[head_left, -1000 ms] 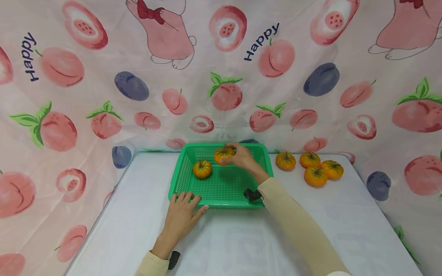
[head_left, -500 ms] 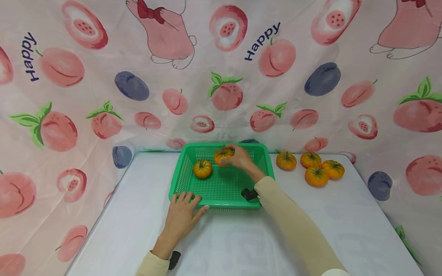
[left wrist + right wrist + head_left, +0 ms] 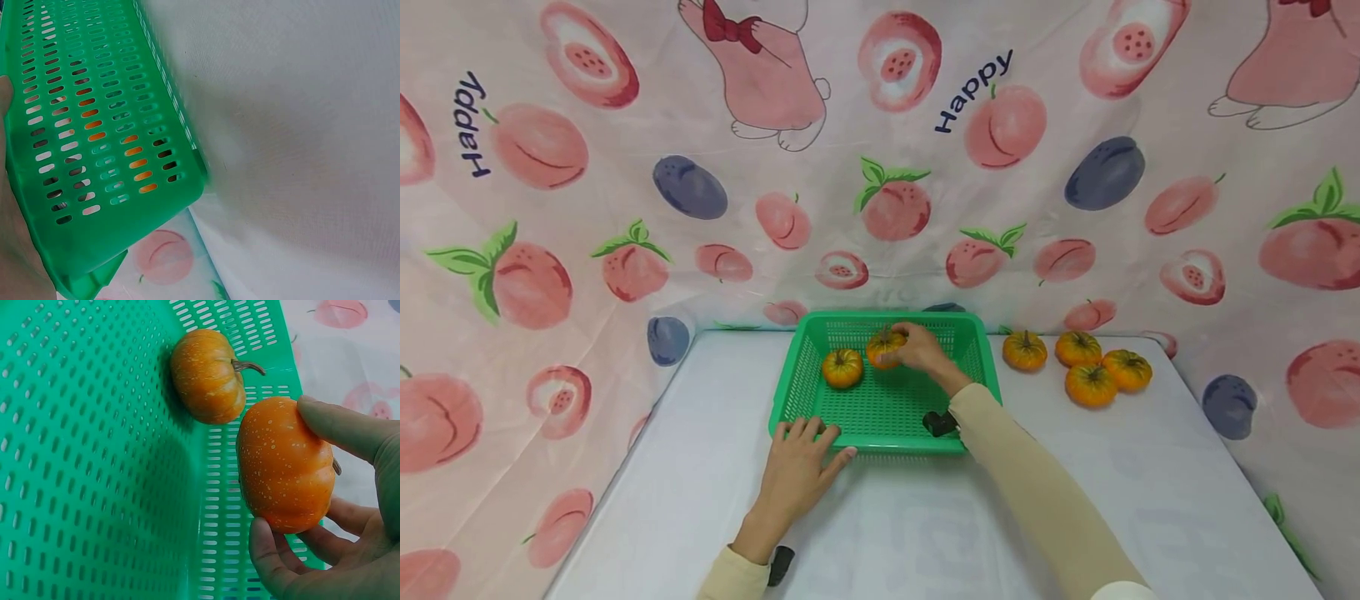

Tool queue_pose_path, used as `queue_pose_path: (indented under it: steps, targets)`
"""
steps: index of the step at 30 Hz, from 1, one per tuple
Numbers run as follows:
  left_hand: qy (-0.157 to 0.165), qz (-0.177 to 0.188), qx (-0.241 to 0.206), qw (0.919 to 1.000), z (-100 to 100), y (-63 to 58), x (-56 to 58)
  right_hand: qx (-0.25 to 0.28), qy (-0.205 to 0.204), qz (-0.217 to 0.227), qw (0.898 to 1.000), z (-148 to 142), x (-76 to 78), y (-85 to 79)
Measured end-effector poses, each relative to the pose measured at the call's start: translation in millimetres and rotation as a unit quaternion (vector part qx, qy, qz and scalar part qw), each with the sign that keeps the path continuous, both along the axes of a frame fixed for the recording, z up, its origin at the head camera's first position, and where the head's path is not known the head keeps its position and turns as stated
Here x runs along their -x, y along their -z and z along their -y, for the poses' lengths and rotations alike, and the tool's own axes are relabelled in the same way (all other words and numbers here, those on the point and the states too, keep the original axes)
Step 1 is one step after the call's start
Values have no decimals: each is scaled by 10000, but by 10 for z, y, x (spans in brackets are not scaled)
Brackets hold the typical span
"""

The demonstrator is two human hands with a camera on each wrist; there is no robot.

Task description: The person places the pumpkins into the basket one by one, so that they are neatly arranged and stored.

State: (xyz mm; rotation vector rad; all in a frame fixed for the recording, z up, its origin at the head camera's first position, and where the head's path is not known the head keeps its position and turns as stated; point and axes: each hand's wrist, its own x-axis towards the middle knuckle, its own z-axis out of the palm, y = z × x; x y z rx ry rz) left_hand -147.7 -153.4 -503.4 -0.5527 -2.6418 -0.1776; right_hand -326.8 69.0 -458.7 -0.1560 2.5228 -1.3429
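My right hand (image 3: 921,348) grips a small orange pumpkin (image 3: 286,465) inside the green basket, thumb on one side and fingers on the other. In the head view this pumpkin (image 3: 883,350) is toward the basket's back wall. To its left, another small pumpkin (image 3: 842,368) sits on the basket floor; the right wrist view shows its curved stem. My left hand (image 3: 795,467) rests on the near-left rim of the basket (image 3: 910,445) with its fingers laid over the edge. Only a sliver of that hand (image 3: 19,237) shows in the left wrist view, beside the slotted wall.
Several more small pumpkins are on the white-covered table (image 3: 685,467) to the right of the basket: one pumpkin (image 3: 1025,351) stands apart, the others (image 3: 1091,385) are bunched together. A fruit-printed cloth (image 3: 820,167) hangs behind the table and along its sides.
The right hand has lowered slightly with its pumpkin, further into the basket. The left hand keeps its place on the rim.
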Motion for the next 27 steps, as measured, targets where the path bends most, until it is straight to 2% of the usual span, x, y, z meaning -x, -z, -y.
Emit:
queue_pose_path:
  steps: [27]
  targets:
    - [-64,129,70,9999,2,14,7,-278,-60,-20,9996,37,46,180]
